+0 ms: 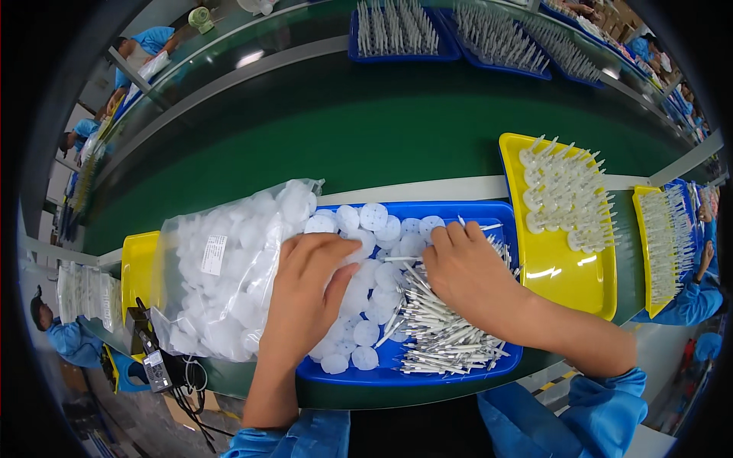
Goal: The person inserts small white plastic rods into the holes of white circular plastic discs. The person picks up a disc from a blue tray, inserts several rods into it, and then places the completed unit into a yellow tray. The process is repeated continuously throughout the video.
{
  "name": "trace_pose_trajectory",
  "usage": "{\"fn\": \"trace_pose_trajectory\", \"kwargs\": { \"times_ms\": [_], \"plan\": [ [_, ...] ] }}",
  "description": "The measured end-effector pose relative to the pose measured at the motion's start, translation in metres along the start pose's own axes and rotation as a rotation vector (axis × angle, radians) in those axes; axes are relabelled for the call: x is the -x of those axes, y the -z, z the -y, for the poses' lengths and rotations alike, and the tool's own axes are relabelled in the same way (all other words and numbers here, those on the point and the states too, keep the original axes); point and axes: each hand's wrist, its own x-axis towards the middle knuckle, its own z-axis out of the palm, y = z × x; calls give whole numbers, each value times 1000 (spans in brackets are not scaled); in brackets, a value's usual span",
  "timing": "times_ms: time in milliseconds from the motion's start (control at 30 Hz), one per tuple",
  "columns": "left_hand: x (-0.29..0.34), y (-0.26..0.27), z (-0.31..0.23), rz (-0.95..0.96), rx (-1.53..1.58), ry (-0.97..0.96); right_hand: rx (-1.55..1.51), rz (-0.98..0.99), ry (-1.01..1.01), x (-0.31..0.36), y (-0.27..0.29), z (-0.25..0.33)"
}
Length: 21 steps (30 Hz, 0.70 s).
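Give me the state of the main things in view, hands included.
Clear plastic bag of white discs: bulging.
Blue rectangular plastic tray under the hands: loaded.
Loose white round plastic discs: scattered, overlapping.
Slim white sticks: heaped loose, at mixed angles.
Nearer yellow rectangular plastic tray at right: partly filled, sticks standing on discs.
Left bare hand: fingers curved over discs; grip unclear.
Right bare hand: fingers bent over sticks; grip unclear.

Even bright light, glare on right-hand yellow tray [565,286], fisheye-bent edges, black corners

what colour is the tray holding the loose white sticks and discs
Solid blue; the tray shows best in the head view.
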Motion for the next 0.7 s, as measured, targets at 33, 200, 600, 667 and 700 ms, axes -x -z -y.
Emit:
{"fn": "trace_pose_trajectory", "kwargs": {
  "times_ms": [33, 200, 600, 667, 700],
  "plan": [
    [1, 0, -5, -29, 108, 97, -25, -53, 1, 4, 0, -3],
    [15, 6, -4, -44, 659, 351, -520, -297, -90, 23, 16, -22],
    [8, -31, -14, 345, 1323, 289, -2520, 312, -358, 21, 7, 18],
    [9, -29, -13, 339, 1280, 289, -2603, 317, -437, 19, 3, 21],
    [9, -30, -12, 319, 1245, 248, -2594, 273, -425, 19, 1, 23]
  ]
}}
